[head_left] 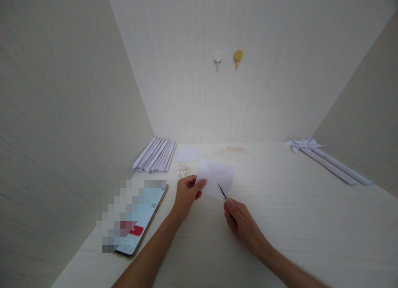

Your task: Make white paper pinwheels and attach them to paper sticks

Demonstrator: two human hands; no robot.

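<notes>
My left hand [187,192] pinches the left edge of a small white square of paper [212,183] between thumb and fingers, with faint diagonal creases showing on the sheet. In my right hand [239,218] is a slim tool with a dark, pointed blade [222,190]; my fingers hide its handle, so its exact kind is unclear. The blade lies over the lower right part of the paper, its tip pointing up and left. Whether it touches the sheet I cannot tell.
Rolled white paper sticks [155,155] lie at the back left, beside a flat stack of square paper [188,154] and small scraps [183,169]. A phone [130,242] rests left of my arm. At right are a folded paper pinwheel shape [303,144] and two paper sticks [334,165].
</notes>
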